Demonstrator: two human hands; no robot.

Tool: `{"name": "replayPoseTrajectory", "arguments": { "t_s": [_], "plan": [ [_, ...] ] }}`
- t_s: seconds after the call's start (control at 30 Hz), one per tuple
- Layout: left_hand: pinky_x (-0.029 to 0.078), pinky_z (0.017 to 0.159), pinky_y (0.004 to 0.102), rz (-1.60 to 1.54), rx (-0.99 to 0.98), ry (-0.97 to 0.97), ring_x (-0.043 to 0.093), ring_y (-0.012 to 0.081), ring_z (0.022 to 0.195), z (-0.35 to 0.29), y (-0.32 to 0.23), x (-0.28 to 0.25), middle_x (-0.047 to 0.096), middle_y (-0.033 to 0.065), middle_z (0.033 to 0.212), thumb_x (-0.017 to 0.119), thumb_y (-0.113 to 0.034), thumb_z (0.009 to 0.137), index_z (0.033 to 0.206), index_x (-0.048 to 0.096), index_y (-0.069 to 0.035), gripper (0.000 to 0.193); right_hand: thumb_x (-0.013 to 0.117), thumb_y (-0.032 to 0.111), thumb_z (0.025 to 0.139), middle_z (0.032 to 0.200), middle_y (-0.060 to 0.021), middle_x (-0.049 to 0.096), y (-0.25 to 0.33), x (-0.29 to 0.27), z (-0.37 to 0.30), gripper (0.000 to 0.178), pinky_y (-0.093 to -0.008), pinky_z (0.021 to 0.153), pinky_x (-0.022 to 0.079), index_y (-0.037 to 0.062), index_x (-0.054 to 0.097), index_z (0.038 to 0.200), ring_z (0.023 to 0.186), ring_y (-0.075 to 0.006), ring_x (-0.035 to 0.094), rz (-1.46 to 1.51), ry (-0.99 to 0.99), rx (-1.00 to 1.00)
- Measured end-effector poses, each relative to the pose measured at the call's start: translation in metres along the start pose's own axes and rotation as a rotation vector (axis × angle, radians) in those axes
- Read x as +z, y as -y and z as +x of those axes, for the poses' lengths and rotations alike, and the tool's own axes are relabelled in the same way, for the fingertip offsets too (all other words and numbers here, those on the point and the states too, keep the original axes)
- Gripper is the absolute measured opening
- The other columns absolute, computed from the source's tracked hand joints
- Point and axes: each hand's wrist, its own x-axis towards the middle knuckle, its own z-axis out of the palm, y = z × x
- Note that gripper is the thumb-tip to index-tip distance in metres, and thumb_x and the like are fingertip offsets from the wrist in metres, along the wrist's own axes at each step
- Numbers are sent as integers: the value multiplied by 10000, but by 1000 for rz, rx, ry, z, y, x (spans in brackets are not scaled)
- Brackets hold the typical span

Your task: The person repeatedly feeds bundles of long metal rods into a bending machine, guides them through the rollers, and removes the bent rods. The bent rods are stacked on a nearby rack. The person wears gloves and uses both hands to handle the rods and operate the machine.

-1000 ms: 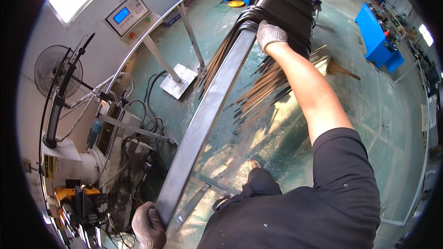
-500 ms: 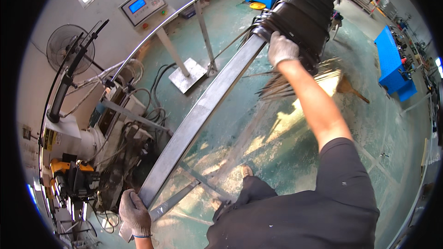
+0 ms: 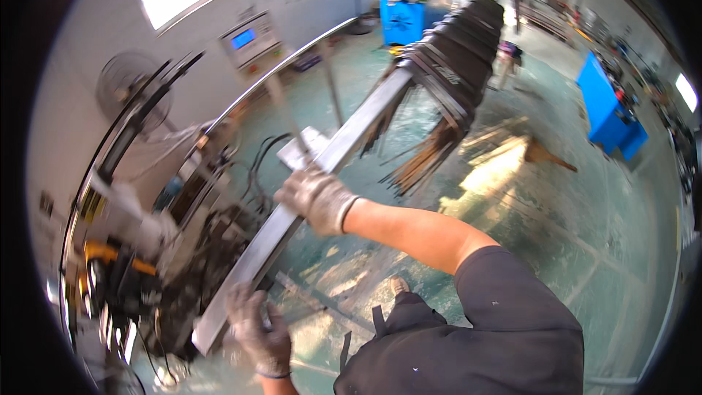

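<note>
A long flat grey metal bar point(image 3: 252, 254) runs slantwise from the lower left to the end of a dark, banded bundle point(image 3: 457, 51) at the upper right. Gloved, my right hand point(image 3: 318, 199) lies across the middle of the bar with its fingers bent over it. My left hand point(image 3: 259, 329), also gloved and blurred by motion, is beside the bar's near end. Its fingers are apart, and whether they touch the bar is hard to tell. Thin brown strips point(image 3: 428, 157) hang or lie below the bundle.
A metal rail point(image 3: 281, 66) on posts runs along the left, before a wall control panel point(image 3: 250, 38) and a fan point(image 3: 131, 91). Machinery with cables point(image 3: 121, 271) stands lower left. Blue cabinets point(image 3: 402, 22) stand at the back, with another blue unit point(image 3: 607, 106) right.
My right hand has left the bundle's end and come down to the bar's middle. My left hand has loosened from the near end and shifted right. The view has swung slightly.
</note>
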Motion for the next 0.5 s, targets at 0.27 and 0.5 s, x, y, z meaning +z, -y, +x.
{"name": "replayPoseTrajectory", "arguments": {
  "t_s": [0.27, 0.5],
  "plan": [
    [574, 930, 491, -123, -692, 544, 726, 377, 1044, -347, 71, -111, 772, 162, 1077, 653, -231, 962, 1057, 778, -72, 223, 783, -14, 756, 1208, -178, 714, 38, 75, 10, 438, -473, 1019, 550, 70, 737, 1183, 1174, -389, 666, -54, -610, 198],
    [575, 925, 471, -84, -1546, -36, 733, 393, 1057, -557, 88, -238, 768, 199, 1079, 640, -281, 973, 1102, 778, -67, 286, 610, 318, 1045, 1535, -198, 578, 121, 211, -11, 563, -483, 1157, 444, 63, 531, 1541, 1358, -380, 595, 224, -728, 893]
  ]
}}
